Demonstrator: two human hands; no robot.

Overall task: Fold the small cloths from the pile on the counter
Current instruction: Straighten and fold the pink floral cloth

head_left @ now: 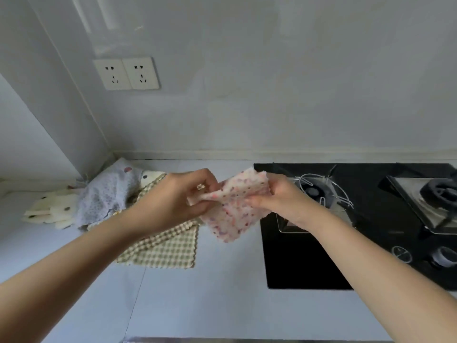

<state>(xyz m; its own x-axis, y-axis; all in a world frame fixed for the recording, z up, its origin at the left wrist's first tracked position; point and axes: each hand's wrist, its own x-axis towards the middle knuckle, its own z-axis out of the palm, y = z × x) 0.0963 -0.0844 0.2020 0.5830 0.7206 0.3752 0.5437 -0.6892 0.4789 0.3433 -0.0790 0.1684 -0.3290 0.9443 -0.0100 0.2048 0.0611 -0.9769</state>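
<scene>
Holding the speckled pink cloth (235, 206) in the air above the counter (217, 293), between pile (108, 196) and stove (371, 219); left hand (183, 199) pinches one edge, right hand (274, 196) grips the opposite. Best to match corners squarely and keep the edge taut. Lower onto bare counter beside the checked cloth (168, 248) to crease it.

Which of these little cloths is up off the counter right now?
The pink-speckled cloth: it alone is lifted above the counter. The green checked cloth, the blue dotted cloth and the cream cloths lie on it.
</scene>
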